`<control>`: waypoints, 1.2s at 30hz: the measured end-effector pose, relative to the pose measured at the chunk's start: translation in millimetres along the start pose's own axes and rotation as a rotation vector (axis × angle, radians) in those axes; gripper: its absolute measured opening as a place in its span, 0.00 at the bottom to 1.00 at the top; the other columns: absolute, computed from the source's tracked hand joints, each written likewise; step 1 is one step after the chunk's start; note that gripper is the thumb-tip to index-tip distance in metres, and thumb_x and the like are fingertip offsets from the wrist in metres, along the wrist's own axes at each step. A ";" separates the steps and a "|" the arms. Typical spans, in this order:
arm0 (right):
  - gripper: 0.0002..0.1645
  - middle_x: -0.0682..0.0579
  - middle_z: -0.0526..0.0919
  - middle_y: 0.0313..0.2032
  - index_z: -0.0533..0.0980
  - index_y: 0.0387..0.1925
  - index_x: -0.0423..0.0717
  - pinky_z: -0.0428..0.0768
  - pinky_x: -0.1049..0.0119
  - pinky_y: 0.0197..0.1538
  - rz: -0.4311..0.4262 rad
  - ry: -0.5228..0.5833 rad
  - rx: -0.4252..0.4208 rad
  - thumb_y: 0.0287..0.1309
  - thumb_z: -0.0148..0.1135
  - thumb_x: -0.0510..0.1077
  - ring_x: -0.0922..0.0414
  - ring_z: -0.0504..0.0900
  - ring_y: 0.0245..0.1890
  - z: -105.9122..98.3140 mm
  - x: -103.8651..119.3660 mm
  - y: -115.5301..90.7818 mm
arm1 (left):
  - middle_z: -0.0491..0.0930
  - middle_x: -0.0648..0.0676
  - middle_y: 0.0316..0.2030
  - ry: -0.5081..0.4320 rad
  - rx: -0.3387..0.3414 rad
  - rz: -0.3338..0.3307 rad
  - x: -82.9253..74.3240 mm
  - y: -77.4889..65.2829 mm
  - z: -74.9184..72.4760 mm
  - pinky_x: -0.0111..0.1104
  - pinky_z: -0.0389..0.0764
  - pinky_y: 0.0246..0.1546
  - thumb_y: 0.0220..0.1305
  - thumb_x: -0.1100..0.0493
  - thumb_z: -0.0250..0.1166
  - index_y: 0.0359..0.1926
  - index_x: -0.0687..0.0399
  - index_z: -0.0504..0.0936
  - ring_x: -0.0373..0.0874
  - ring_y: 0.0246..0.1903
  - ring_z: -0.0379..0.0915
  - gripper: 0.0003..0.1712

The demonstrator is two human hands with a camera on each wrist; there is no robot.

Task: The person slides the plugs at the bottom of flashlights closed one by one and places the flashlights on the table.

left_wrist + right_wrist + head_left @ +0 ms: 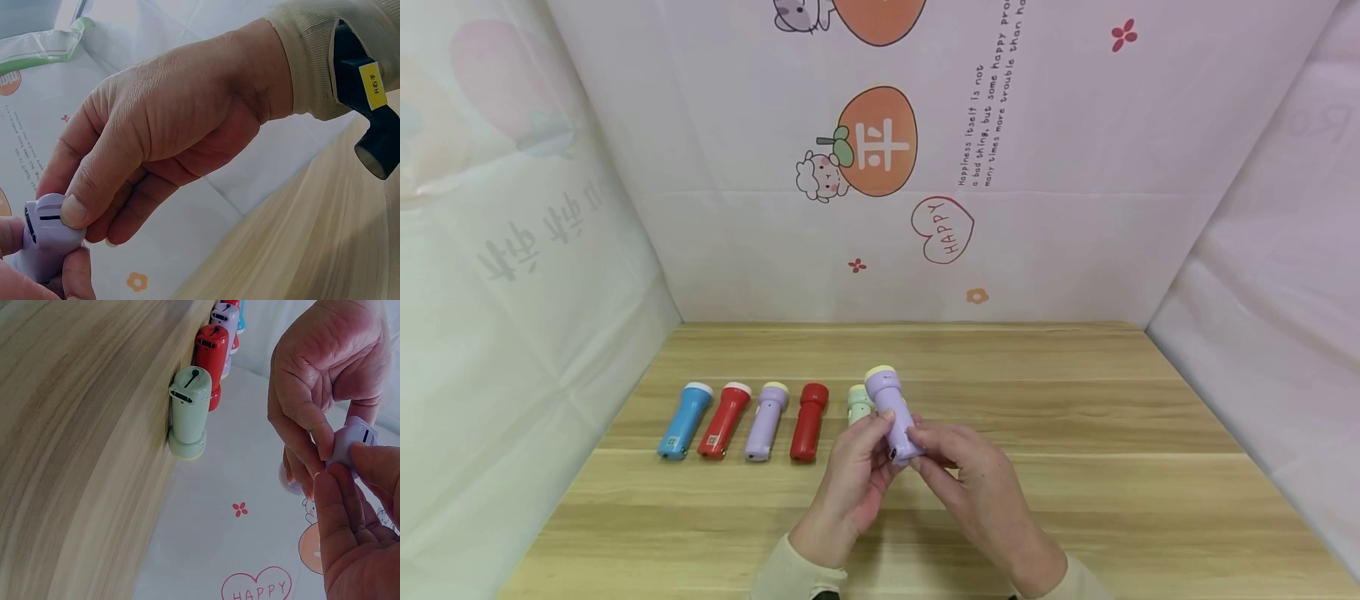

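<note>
A purple flashlight (889, 400) with a pale yellow head rim is held above the table, its head tilted away and its base toward me. My left hand (853, 479) grips its body, thumb along the side. At the base end, my right hand (981, 483) pinches it between thumb and fingers. The left wrist view shows a dark slot on the base of the purple flashlight (53, 240), beside the right thumb. Just behind the hands lies a mint green flashlight (860, 400), partly covered in the head view but whole in the right wrist view.
Left of the hands, a row on the wooden table (1112, 500) holds a blue flashlight (685, 421), a red one with a white rim (726, 419), another purple flashlight (766, 423) and an all-red flashlight (808, 423). Printed white cloth (1037, 250) walls the back and sides.
</note>
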State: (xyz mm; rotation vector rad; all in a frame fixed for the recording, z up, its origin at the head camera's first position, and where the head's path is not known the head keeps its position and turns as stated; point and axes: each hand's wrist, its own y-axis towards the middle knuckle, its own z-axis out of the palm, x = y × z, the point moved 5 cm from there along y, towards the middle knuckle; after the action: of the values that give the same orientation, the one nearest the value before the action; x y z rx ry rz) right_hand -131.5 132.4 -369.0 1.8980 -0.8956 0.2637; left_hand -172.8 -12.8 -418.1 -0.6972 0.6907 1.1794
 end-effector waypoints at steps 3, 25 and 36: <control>0.26 0.51 0.89 0.48 0.86 0.50 0.44 0.85 0.75 0.44 -0.011 0.003 -0.013 0.48 0.77 0.25 0.59 0.89 0.43 -0.3 0.5 0.3 | 0.89 0.56 0.48 0.004 -0.010 0.002 0.1 0.3 0.1 0.25 0.85 0.47 0.78 0.54 0.59 0.66 0.73 0.71 0.37 0.45 0.86 0.28; 0.26 0.52 0.90 0.47 0.85 0.49 0.43 0.85 0.76 0.44 -0.013 0.005 -0.037 0.47 0.78 0.25 0.59 0.89 0.42 -0.7 -4.6 -0.2 | 0.88 0.52 0.46 0.097 0.016 0.013 -4.4 1.9 1.1 0.27 0.84 0.47 0.76 0.58 0.58 0.64 0.72 0.74 0.37 0.43 0.83 0.24; 0.25 0.54 0.89 0.44 0.85 0.50 0.45 0.86 0.73 0.42 0.034 -0.038 -0.002 0.49 0.79 0.28 0.62 0.89 0.37 -0.2 -9.1 -1.1 | 0.84 0.53 0.48 0.171 0.038 0.028 -7.3 5.6 -0.1 0.28 0.83 0.48 0.75 0.59 0.61 0.69 0.71 0.71 0.38 0.44 0.81 0.28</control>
State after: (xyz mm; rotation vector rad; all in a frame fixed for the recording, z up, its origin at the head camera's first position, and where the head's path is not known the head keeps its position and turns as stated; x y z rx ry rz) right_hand -137.1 137.2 -374.5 1.8934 -0.9536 0.2477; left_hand -180.0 -15.7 -413.1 -0.7643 0.8664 1.1385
